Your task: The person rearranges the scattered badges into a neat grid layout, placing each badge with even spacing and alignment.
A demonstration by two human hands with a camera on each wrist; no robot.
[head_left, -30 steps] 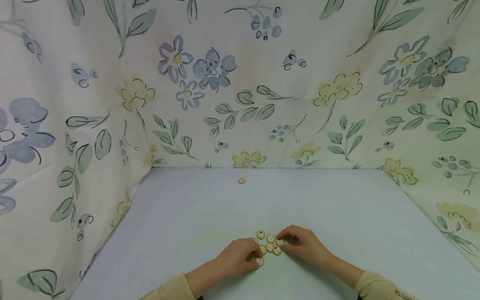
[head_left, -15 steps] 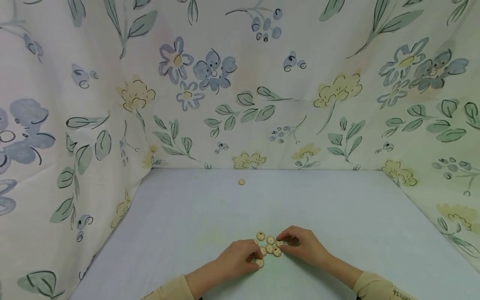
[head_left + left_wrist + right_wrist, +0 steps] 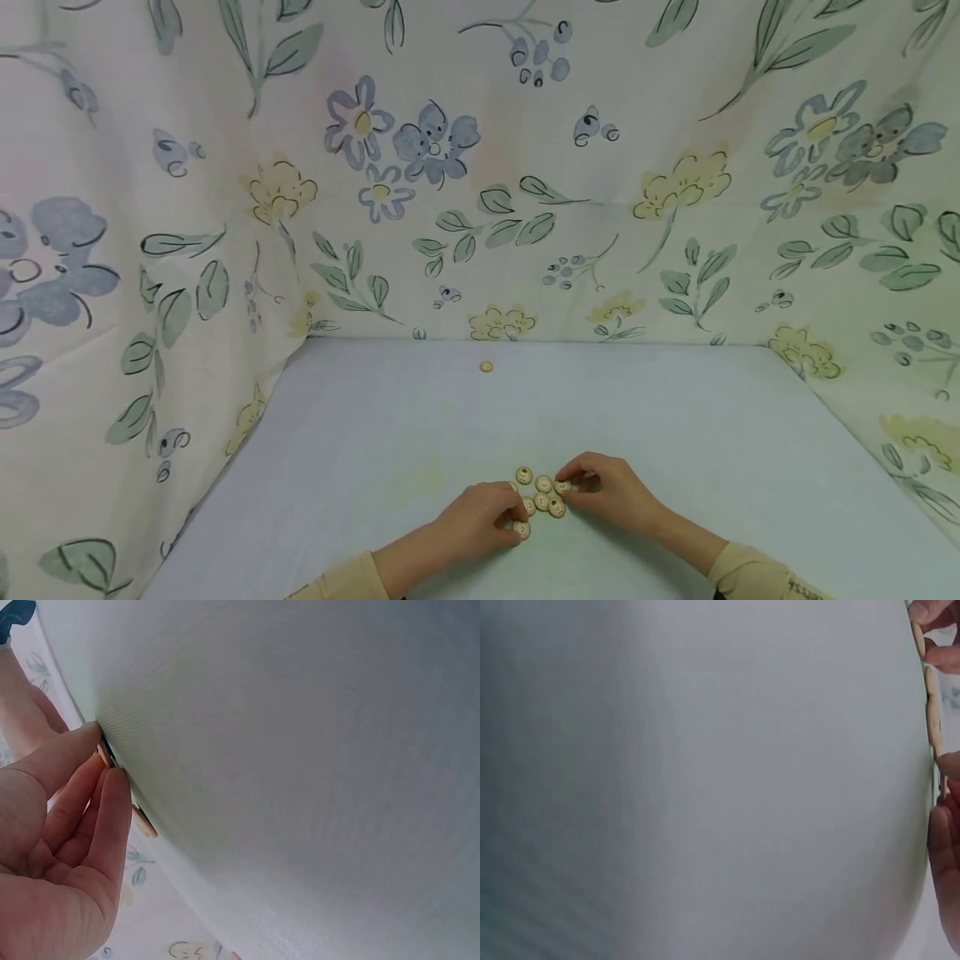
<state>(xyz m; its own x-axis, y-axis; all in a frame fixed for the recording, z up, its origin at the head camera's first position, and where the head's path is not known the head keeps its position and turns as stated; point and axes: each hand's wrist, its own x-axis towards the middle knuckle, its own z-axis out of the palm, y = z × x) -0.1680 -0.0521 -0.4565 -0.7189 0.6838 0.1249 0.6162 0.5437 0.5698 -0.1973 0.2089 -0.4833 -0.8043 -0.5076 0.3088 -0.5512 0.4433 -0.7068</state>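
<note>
Flower-printed cloth (image 3: 525, 125) behind; pale tabletop (image 3: 375, 433)

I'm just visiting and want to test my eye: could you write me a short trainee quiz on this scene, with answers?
1. True or false: the bare left hand and the bare right hand each pinch a small round tan wooden-looking disc.

2. Where is the lone tan disc?
A) Under the left hand
B) Near the far edge of the flat white tabletop
C) Between the two hands

3. What printed pattern covers the white hanging cloth behind the tabletop?

Key: 1. True. 2. B. 3. Flowers and leaves.
</note>
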